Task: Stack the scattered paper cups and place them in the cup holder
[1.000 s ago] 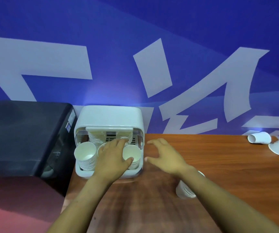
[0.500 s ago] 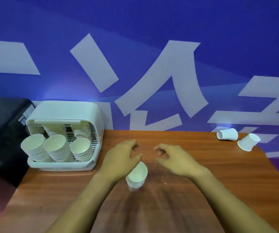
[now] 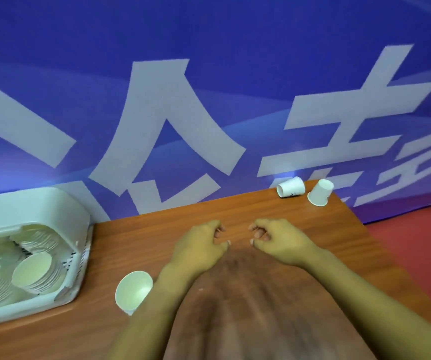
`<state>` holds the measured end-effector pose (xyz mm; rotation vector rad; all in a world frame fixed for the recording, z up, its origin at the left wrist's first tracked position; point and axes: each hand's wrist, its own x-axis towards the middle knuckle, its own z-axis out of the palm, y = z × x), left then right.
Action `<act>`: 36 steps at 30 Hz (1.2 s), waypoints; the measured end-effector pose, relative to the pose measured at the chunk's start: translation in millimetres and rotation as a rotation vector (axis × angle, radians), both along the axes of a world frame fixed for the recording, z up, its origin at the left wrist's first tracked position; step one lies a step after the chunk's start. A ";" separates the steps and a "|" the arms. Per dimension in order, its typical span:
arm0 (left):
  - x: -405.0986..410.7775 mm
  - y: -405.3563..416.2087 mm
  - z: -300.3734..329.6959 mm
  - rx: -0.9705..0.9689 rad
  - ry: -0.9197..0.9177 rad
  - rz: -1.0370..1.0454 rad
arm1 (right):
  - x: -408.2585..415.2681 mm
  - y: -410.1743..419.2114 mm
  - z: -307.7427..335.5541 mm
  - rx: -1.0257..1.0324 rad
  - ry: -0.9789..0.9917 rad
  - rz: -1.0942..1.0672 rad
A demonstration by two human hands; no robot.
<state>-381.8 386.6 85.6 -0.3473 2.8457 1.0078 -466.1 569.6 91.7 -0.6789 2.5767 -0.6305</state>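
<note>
A white cup holder [image 3: 78,229] stands at the table's left end with several stacks of paper cups [image 3: 31,272] inside. A short stack of white cups [image 3: 133,291] stands upright on the table just right of the holder, beside my left forearm. At the far right corner one paper cup [image 3: 291,187] lies on its side and another [image 3: 320,192] stands upside down, tilted. My left hand [image 3: 200,249] and right hand [image 3: 278,239] hover over the table's middle, fingers loosely curled, holding nothing.
The wooden table [image 3: 235,307] ends at the right along a slanted edge, with red floor [image 3: 417,255] beyond. A blue wall banner with white characters [image 3: 209,100] rises directly behind the table.
The view has swung right, so the holder now sits at the left edge. Both hands moved away from the holder and past the upright cup stack toward the table's middle.
</note>
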 end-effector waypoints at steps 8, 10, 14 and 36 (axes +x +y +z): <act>-93.2 72.1 -3.5 -0.113 -0.052 -0.064 | -80.0 70.1 -8.4 -0.004 0.013 -0.066; -119.6 93.3 -11.3 -0.160 -0.060 -0.066 | -104.6 87.9 -18.4 -0.013 0.015 -0.062; -179.7 139.8 -28.2 -0.190 -0.108 -0.045 | -157.8 130.9 -34.7 0.023 0.017 -0.022; -387.8 209.9 -164.9 -0.269 -0.148 -0.013 | -356.1 201.6 -132.5 0.156 0.013 -0.023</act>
